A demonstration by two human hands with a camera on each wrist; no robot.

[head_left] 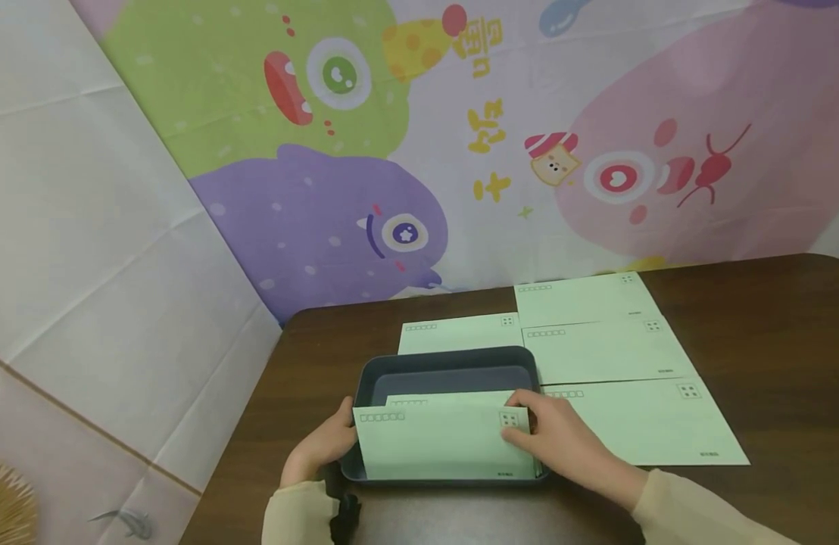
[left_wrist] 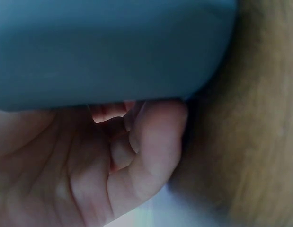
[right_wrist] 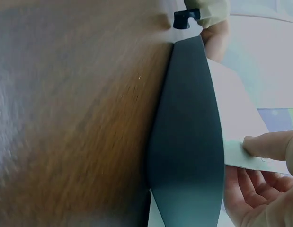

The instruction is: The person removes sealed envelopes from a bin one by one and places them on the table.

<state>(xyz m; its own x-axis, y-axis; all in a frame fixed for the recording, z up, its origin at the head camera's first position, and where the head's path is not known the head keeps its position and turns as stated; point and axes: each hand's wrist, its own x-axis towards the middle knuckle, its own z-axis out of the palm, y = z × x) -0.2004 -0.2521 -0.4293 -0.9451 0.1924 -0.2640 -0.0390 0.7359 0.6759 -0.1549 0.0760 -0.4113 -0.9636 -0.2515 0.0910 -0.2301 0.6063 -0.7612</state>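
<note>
A pale green envelope [head_left: 440, 450] stands upright inside the front of a dark grey rectangular tray [head_left: 453, 354]. My right hand [head_left: 562, 435] pinches it at its right end, thumb on the near face by the stamp box and fingers behind. Just behind it, the top edge of another envelope [head_left: 453, 399] shows. At the tray's left side, my left hand [head_left: 324, 441] holds the wall. In the left wrist view its curled fingers [left_wrist: 158, 146] lie against the tray's outer side. The right wrist view shows the thumb [right_wrist: 267, 145] flat on the envelope above the tray's rim.
Several more envelopes lie flat on the brown table [head_left: 256, 446]: a column to the right, with its front envelope [head_left: 651, 424] nearest, and one envelope [head_left: 460, 333] behind the tray. A cartoon-printed cloth [head_left: 501, 242] hangs at the back; a white panel [head_left: 120, 227] stands left.
</note>
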